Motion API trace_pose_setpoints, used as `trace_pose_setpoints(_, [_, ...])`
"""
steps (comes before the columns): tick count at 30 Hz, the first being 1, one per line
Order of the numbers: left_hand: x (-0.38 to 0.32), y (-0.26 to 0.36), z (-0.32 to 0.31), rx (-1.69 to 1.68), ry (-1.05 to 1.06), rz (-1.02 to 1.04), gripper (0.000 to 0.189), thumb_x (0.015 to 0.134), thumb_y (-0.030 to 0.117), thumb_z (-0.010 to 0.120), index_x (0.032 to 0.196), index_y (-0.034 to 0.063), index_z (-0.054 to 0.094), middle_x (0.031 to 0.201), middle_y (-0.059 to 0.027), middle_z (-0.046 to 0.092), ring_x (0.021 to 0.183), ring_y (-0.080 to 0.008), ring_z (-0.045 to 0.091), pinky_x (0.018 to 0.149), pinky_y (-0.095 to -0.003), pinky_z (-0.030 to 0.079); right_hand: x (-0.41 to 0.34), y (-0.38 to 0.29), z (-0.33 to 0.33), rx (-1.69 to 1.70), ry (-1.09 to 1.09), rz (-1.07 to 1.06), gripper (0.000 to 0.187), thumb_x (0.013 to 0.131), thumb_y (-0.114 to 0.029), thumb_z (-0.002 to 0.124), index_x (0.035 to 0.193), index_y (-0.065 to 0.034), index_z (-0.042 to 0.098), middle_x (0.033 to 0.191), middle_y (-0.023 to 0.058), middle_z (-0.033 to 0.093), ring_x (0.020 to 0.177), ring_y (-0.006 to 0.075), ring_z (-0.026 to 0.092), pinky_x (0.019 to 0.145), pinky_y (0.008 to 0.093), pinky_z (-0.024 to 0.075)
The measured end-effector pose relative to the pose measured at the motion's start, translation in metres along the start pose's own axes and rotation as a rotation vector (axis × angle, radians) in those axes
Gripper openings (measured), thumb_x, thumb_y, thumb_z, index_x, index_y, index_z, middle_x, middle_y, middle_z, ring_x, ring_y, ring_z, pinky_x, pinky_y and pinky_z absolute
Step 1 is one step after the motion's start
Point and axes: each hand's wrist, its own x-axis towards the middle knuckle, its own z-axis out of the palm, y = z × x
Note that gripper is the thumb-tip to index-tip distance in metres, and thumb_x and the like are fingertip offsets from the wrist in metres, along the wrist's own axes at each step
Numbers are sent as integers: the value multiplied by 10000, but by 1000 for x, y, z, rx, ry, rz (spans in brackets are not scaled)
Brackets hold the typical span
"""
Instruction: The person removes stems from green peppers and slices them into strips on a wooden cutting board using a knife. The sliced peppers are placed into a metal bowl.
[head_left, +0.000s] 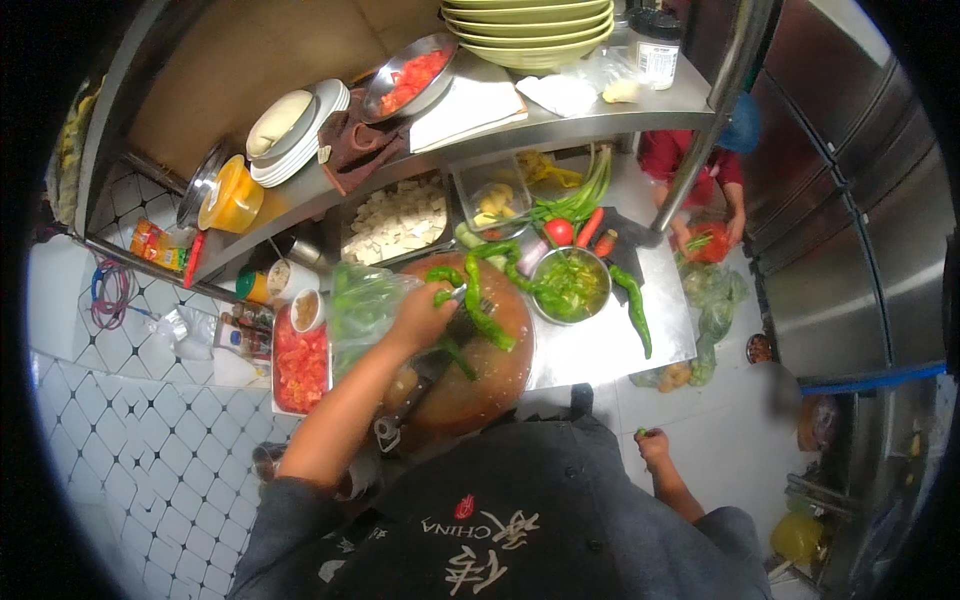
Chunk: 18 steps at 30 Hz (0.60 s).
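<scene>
My left hand (426, 315) is over the round wooden chopping block (514, 315), closed on a long green pepper (444, 276). More long green peppers (480, 311) lie on the block beside it. A dark-bladed knife with a ringed handle (409, 405) rests at the block's near left edge, its blade partly hidden. Off to the right, past the table edge, my right hand (652, 444) is closed around a small green piece, perhaps a pepper stem. A steel bowl of cut green peppers (571, 283) stands right of the block, with one whole green pepper (634, 311) beside it.
A tray of white cubes (397, 221), a clear container (491, 199), scallions (589, 191) and a tomato (558, 232) lie behind. Chopped tomatoes (300, 367) and a plastic bag (367, 300) are left. A steel shelf (600, 124) overhangs. A co-worker (694, 172) handles a red bag nearby.
</scene>
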Motion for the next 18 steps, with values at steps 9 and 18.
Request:
trace_pose_setpoints(9, [12,-7,-1,289,28,90,324,886,84,658,1207,51,683,1118,-245,649,1097,-444,595,963,-487,490,56,-150,59,-316,-90,-590,392,797,-273,760,1047,26,715,1064,247,729,1027,372,693,932,419,539])
trace_pose_setpoints(18, [67,-17,9,267,2,-29,439,826,192,755,1255,115,699,1200,-198,695,1130,-402,646,976,-474,522,37,-80,29,-47,-296,-195,349,820,-132,701,1133,22,684,950,184,756,761,261,730,732,358,587])
